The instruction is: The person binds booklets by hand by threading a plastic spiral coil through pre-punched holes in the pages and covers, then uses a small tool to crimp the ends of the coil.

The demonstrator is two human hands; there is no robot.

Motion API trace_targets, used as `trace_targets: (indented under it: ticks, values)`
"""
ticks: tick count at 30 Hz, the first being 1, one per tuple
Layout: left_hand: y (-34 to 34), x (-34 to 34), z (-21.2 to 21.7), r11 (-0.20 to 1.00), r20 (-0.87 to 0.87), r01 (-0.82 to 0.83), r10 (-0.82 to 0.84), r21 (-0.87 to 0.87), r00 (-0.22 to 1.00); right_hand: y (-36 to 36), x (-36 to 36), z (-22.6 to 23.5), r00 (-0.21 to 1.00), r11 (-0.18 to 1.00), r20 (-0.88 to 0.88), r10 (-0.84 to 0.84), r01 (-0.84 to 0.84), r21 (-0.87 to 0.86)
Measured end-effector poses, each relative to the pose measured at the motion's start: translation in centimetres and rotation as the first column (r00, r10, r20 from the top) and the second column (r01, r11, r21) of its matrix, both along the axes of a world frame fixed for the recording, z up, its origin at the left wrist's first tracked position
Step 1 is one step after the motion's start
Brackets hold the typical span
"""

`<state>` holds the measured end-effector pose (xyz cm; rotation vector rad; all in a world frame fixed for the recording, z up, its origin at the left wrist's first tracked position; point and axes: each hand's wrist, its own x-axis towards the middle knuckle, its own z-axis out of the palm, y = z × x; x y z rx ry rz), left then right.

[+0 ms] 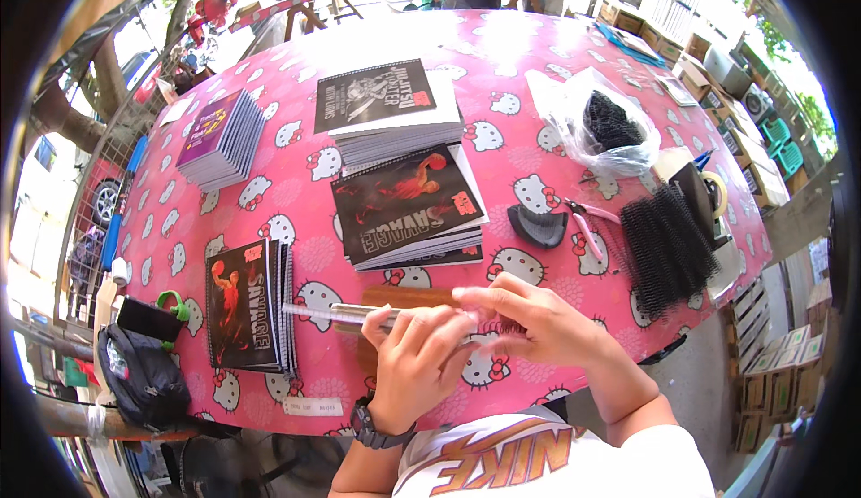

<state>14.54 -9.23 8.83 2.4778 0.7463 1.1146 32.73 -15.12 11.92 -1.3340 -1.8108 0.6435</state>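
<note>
My left hand [414, 345], with a dark watch on the wrist, is closed around a notebook [352, 311] tilted nearly edge-on, its pale page edges pointing left. My right hand [552, 326] is at the right end of the notebook, thumb and fingers curled about a dark binding coil [508, 326]. The fingers partly hide that coil. Beneath my hands lies a brown wooden board [395, 298], mostly covered. To the left sits a small pile of black coil-bound notebooks [240, 308] with a red-orange player on the cover.
Taller notebook stacks [408, 202] stand beyond my hands, with purple notebooks [215, 139] at far left. Toward the right are pink-handled pliers [587, 229], a black curved piece [538, 226], many black coils [668, 251] and a plastic bag [583, 130]. A black bag [143, 377] hangs at left.
</note>
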Motion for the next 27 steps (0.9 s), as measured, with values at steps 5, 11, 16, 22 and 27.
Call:
trace_targets:
  ticks: [5,11,16,22,27]
  values:
    - [0.5,-0.5,-0.1,0.999,-0.196,-0.013,0.023,0.049,0.98,0.6,2.1,-1.1,0.94,0.957,-0.331,-0.081,-0.019,-0.288]
    - [0.2,0.1,0.2,1.0,-0.093,0.013,-0.01,0.026,0.996,3.8,11.0,-10.8,0.419,0.56,0.577,-0.701,0.824,0.083]
    - [0.0,0.7,1.5,0.996,0.008,-0.054,0.055,-0.066,0.998,4.4,10.3,-12.8,0.472,0.636,0.59,-0.655,0.767,0.093]
    - [0.8,0.1,0.4,1.0,-0.071,-0.003,0.004,0.012,0.997,4.5,9.2,-12.5,0.457,0.605,0.587,-0.668,0.793,0.071]
    - [0.9,-0.2,0.2,1.0,-0.064,0.014,-0.013,0.015,0.998,3.3,8.9,-9.9,0.849,0.843,-0.064,-0.525,0.507,-0.181]
